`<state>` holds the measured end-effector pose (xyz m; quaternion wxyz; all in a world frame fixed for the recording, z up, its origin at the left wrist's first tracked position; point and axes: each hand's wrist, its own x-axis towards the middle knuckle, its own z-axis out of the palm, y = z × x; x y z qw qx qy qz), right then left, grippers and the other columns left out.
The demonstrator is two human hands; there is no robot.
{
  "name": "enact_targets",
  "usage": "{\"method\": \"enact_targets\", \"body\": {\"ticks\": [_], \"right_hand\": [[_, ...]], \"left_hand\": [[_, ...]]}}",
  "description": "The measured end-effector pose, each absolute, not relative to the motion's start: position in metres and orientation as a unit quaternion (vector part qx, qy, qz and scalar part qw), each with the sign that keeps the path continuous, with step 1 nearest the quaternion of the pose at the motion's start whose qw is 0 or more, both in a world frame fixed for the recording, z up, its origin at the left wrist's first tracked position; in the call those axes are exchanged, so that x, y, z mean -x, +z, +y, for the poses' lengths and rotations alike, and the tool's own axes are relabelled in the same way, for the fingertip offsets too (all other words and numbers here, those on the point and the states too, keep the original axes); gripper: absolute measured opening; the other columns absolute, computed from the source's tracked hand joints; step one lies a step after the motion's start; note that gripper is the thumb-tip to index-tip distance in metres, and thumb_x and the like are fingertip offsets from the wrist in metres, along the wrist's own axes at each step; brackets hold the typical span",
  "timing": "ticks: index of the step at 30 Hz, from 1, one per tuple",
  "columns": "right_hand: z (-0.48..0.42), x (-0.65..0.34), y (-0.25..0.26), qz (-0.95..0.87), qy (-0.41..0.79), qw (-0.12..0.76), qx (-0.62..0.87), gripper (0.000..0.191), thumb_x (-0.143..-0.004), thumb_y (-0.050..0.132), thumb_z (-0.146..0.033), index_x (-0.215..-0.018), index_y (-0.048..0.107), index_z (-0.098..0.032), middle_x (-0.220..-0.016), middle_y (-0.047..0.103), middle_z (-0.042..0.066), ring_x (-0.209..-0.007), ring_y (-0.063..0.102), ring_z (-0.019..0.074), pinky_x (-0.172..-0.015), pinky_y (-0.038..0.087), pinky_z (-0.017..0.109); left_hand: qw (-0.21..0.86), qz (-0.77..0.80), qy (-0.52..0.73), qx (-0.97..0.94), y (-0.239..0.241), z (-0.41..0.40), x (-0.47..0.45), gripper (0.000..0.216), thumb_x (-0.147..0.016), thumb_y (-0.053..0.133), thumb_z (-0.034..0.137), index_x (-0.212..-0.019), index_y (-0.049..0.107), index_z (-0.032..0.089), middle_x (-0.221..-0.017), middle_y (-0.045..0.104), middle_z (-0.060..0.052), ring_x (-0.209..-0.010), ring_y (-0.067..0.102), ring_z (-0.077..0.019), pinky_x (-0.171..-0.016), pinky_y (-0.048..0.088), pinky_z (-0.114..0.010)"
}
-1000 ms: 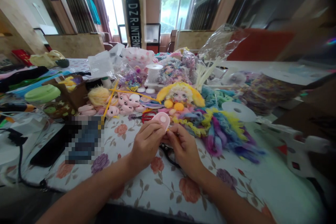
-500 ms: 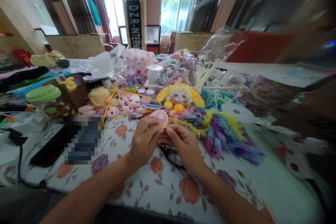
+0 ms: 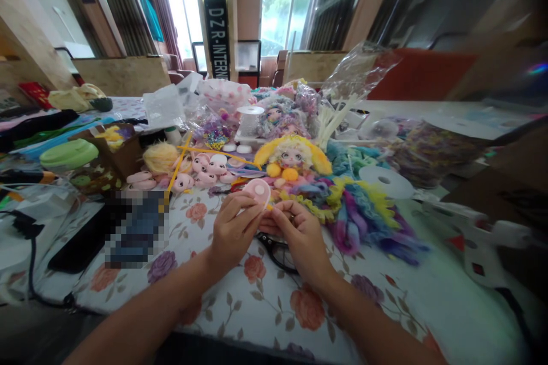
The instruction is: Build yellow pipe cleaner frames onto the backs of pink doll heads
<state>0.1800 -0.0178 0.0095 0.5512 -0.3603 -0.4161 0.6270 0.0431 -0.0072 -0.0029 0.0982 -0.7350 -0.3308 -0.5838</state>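
Observation:
My left hand (image 3: 233,228) is closed around a pale pink doll face piece (image 3: 258,187), its hollow back with a round knob turned toward me. At the piece's lower right edge, my right hand (image 3: 302,234) pinches a small yellow bit (image 3: 270,207), mostly hidden by the fingers. Black-handled scissors (image 3: 278,255) lie on the flowered cloth under my hands. Just beyond stands a doll with long yellow ears (image 3: 293,155). Several pink doll faces (image 3: 209,166) are piled to its left, beside a yellow fluffy ball (image 3: 160,158).
Multicoloured wool and ruffles (image 3: 363,219) lie to the right, near a white spool (image 3: 386,181) and a white glue gun (image 3: 483,242). On the left are a black phone (image 3: 79,245), a green-lidded jar (image 3: 71,157) and cables. Plastic bags (image 3: 359,71) crowd the back.
The pink face piece has tilted slightly and shifted a little left in my left hand. My right hand's fingers have spread slightly, still pinching at its edge.

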Motion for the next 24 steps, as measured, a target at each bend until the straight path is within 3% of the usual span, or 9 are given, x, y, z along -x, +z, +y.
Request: {"method": "enact_targets", "body": {"ticks": [10,24], "right_hand": [[-0.0212,-0.1809,0.0122,-0.428,0.605,0.554,0.380,0.027,-0.072,0.072,-0.037,-0.076,0.054,-0.017,-0.066,0.068,-0.001,-0.062,0.069,0.0155,-0.059,0.059,0.026],[-0.0229,-0.1804,0.0101,-0.460,0.563,0.560,0.397,0.030,-0.070,0.072,-0.043,-0.075,0.058,-0.017,-0.065,0.069,0.000,-0.058,0.067,0.0138,-0.061,0.059,0.026]], "left_hand": [[0.075,-0.316,-0.577,0.750,-0.0067,-0.0107,-0.0443,0.018,-0.077,0.063,0.005,-0.090,0.063,0.017,-0.080,0.058,-0.002,-0.088,0.056,-0.0159,-0.075,0.052,-0.032],[0.063,-0.300,-0.579,0.756,-0.0066,-0.0135,-0.0460,0.019,-0.078,0.061,0.002,-0.090,0.063,0.017,-0.081,0.058,-0.003,-0.089,0.055,-0.0154,-0.076,0.052,-0.031]]}}
